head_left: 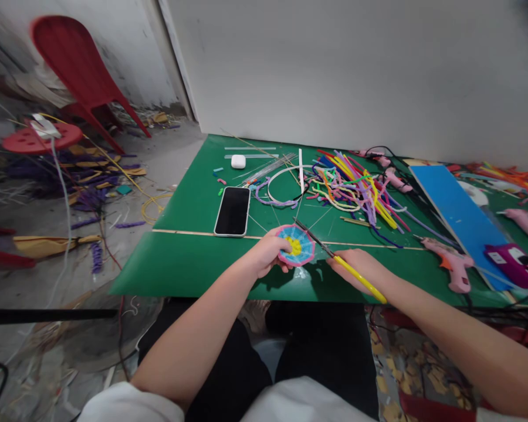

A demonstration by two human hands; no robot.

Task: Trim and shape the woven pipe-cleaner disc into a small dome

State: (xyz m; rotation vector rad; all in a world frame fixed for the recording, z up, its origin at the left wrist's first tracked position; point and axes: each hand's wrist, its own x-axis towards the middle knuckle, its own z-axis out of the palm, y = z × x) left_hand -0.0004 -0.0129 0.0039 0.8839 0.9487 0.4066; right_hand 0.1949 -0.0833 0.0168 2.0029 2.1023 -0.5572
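Observation:
My left hand (270, 253) pinches the left side of a small round disc (307, 241), with the thumb on its face. Pink rims the disc, a blue band lies inside, and the centre is yellow; it looks wound from pipe cleaners. Thin clear spokes stick out past its far edge. In my right hand (356, 266) is a pair of scissors (358, 279) with yellow handles, seen nearly edge-on. Their dark blades point up and left across the disc's upper right rim. Whether the blades touch a spoke, I cannot tell.
A phone (232, 212) and a white earbud case (238, 161) lie left on the green table (180, 264). Beyond the disc are a hoop (270, 190) and piled pipe cleaners (361, 181). A pink glue gun (453, 264) and blue board (460, 217) lie right.

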